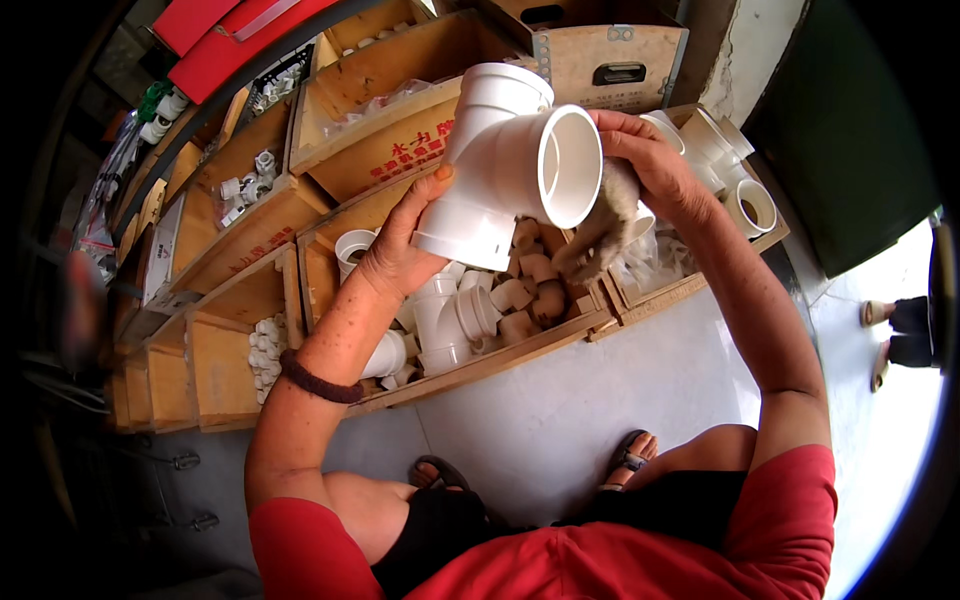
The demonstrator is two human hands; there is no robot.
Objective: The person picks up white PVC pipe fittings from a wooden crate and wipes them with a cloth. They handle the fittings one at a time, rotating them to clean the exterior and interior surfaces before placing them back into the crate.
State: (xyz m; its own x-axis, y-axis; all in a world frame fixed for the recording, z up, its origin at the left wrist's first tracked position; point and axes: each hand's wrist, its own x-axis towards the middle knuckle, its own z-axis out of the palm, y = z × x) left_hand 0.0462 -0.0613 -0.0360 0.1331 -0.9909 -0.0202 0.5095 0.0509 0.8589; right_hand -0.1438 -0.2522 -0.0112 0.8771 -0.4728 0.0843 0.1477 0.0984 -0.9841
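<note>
A large white plastic pipe tee [491, 169] with a slanted branch is held up above the wooden bins. The round open mouth of that branch faces right and toward me. My left hand [409, 244] grips the lower left end of the fitting, thumb on its outer wall. At the branch's right rim, my right hand [649, 161] has its fingertips against or just behind the edge; contact is partly hidden. A greyish-brown rag [604, 225] hangs from my right hand, bunched under the fingers.
Below, a wooden bin [480, 379] holds white tees [442, 319] and beige elbow fittings [540, 296]. More white fittings [750, 206] fill a bin at right. Further wooden boxes [375, 142] rise behind. A person's feet [877, 341] show at far right.
</note>
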